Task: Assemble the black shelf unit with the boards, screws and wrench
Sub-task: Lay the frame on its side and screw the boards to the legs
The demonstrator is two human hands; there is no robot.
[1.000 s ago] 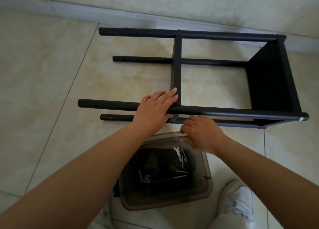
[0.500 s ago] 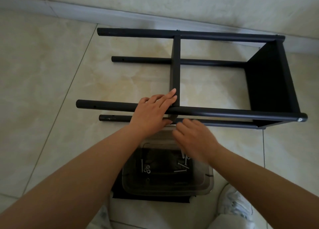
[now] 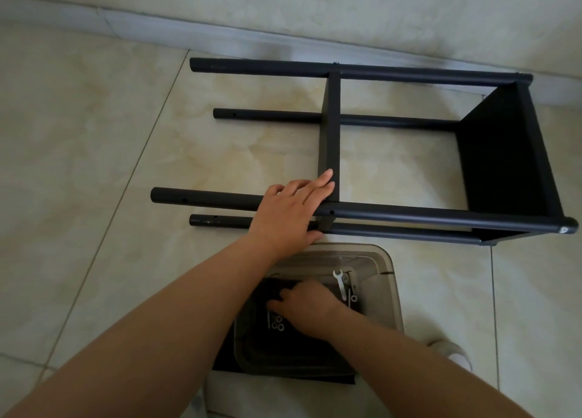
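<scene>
Nearest the camera, a pale shoe (image 3: 453,353) shows at the lower right on the tiled floor (image 3: 78,153). Just ahead of it sits a smoky clear plastic bin (image 3: 385,295) resting on a dark flat board (image 3: 283,376) that pokes out beneath its near edge. The right hand (image 3: 307,307) reaches down inside the bin, fingers extended toward the loose washers (image 3: 277,323) and a screw (image 3: 268,318) on the left of the bin's floor; whether its grip has closed on anything I cannot tell, since the fingertips are partly hidden. A small silver wrench (image 3: 340,284) lies at the bin's right side next to more screws (image 3: 351,287).

Just beyond the bin the black shelf unit (image 3: 504,153) lies on its side on the floor, its four round posts running left to right. The left hand (image 3: 291,211) rests flat over the upper near post (image 3: 441,217), grip released, fingers straight and touching the near edge of the middle shelf board (image 3: 330,128), thumb tucked down toward the lower near post (image 3: 393,230). The end shelf board (image 3: 500,156) closes the right end of the frame. The two far posts lie beyond, the farthest (image 3: 346,70) close to the baseboard (image 3: 126,21) of the wall
</scene>
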